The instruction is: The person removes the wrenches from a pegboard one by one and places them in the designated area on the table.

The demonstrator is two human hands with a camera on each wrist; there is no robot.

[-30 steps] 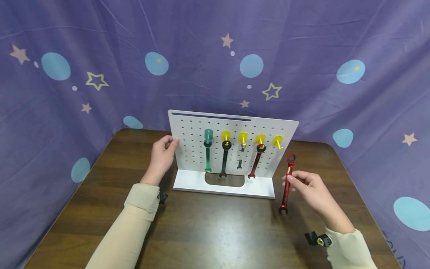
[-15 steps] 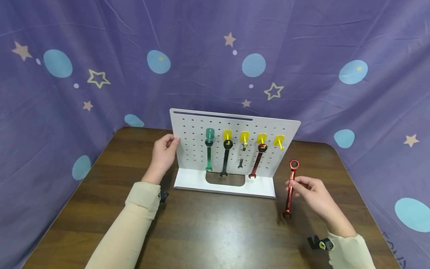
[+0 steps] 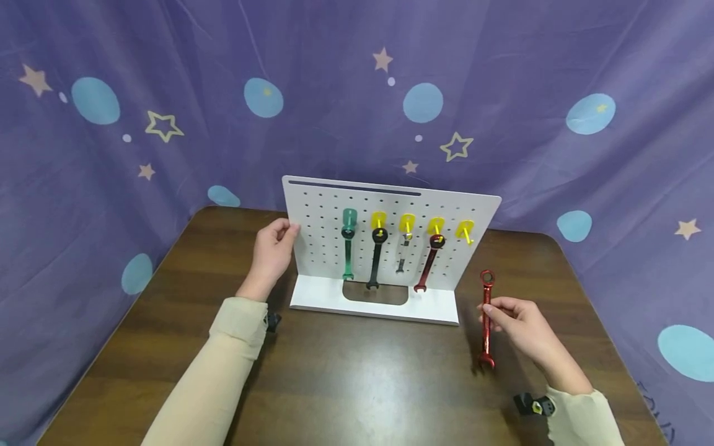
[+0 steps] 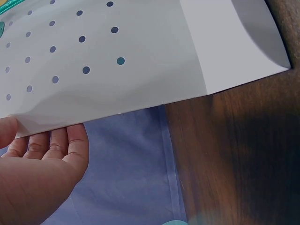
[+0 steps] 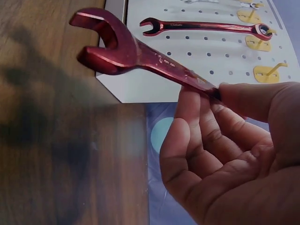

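Note:
My left hand (image 3: 270,254) grips the left edge of a white pegboard (image 3: 315,232), thumb in front and fingers behind, as the left wrist view shows. To the right of the board, my right hand (image 3: 524,325) pinches a red combination wrench (image 3: 487,337) by its middle between thumb and fingers. Its ring end points toward the back and its open end (image 5: 110,44) toward the front. On the board's hooks hang a green wrench (image 3: 348,259), a black wrench (image 3: 375,263), a small silver wrench (image 3: 400,266) and a dark red wrench (image 3: 427,266).
At the board's right, a yellow hook (image 3: 465,230) sticks out with no wrench on it. The board stands on a white base (image 3: 323,297) with a cutout. Beneath is a brown wooden table (image 3: 346,371); a purple curtain (image 3: 334,49) hangs behind it.
My right hand has drawn the red wrench slightly rightward and nearer the front, away from the board. The wrench has swung from a slant to nearly straight front-to-back. My left hand keeps its grip.

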